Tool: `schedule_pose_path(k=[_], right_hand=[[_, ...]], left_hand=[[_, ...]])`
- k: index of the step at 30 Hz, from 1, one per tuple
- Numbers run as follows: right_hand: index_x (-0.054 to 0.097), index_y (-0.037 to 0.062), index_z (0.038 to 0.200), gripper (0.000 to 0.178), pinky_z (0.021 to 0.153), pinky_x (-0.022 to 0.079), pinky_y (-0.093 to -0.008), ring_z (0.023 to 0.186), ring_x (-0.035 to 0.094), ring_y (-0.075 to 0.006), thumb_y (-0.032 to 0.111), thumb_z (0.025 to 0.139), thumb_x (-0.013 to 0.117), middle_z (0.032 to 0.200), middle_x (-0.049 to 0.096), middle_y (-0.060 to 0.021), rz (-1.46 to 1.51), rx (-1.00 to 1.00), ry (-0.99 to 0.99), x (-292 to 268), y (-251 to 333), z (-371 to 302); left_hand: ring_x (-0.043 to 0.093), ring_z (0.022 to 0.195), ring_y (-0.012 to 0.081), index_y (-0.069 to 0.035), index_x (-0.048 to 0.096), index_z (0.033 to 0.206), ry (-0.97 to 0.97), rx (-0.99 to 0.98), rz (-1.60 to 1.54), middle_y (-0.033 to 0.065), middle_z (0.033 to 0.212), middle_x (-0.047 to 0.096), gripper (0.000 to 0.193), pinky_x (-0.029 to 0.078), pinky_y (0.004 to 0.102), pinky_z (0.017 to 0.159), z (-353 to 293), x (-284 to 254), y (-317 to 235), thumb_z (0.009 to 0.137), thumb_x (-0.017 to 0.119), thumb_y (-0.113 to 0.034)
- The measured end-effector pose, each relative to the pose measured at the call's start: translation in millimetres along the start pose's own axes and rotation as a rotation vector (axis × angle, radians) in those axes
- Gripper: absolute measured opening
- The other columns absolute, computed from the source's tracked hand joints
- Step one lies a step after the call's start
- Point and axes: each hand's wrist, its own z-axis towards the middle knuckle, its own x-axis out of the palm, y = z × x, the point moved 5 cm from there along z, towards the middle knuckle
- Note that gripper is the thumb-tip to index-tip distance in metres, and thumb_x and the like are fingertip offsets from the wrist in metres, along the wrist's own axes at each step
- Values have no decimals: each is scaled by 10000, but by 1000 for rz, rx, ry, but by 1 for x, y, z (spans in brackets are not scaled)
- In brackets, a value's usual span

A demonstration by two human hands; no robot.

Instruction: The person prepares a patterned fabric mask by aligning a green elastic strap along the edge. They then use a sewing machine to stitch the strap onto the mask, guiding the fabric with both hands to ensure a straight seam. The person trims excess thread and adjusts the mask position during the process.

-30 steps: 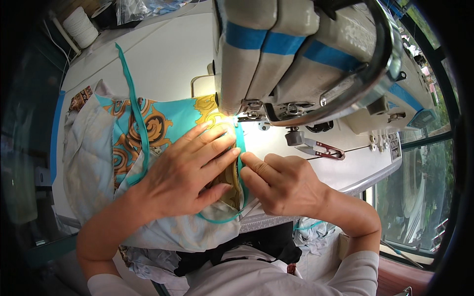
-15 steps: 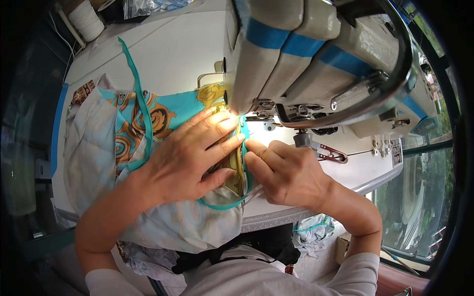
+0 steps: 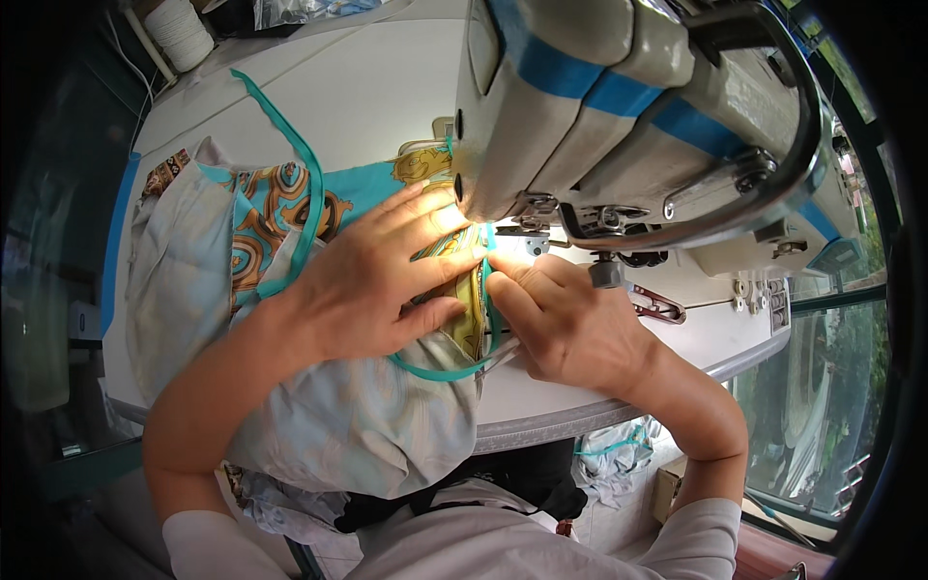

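Observation:
Patterned fabric in turquoise, gold and brown [image 3: 372, 173], its pale underside [image 3: 348, 430] folded up, lies across the sewing table to the left of the sewing machine [image 3: 541, 106]. My left hand [image 3: 382, 266] rests flat on the fabric with fingers spread, the fingertips close to the lit needle area. Just right of it, my right hand [image 3: 570, 314] is closed in a pinch on the fabric's edge, where a turquoise fabric strip [image 3: 440, 373] runs along. The needle is hidden behind the machine head. Another length of turquoise strip [image 3: 300, 145] curls over the cloth on the left.
Red-handled thread snips [image 3: 659, 304] lie on the table right of my right hand. A cone of white thread [image 3: 181, 34] stands at the far left. More cloth [image 3: 619, 449] hangs below the table edge, and a window [image 3: 817, 387] is at the right.
Both hands have slid slightly away from me with the fabric edge, toward the needle area. The loop of turquoise strip beneath them has shifted up too. The view has also moved a little.

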Motion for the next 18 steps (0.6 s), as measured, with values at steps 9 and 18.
schedule_pose_path(k=[9, 18], right_hand=[[703, 24, 1102, 415, 487, 459, -340, 607, 622, -226, -69, 697, 697, 865, 719, -40, 141, 75, -135, -27, -8, -14], [736, 59, 1120, 473, 468, 471, -329, 730, 658, -188, 53, 647, 738, 968, 682, -31, 304, 108, -90, -26, 46, -65]], left_hand=[[685, 1027, 359, -23, 741, 1013, -294, 152, -66, 134, 1053, 715, 139, 552, 459, 911, 9, -16, 12, 885, 745, -77], [602, 1316, 405, 18, 694, 1175, 67, 73, -43, 190, 1324, 676, 368, 450, 496, 1144, -4, -31, -13, 848, 787, -123]])
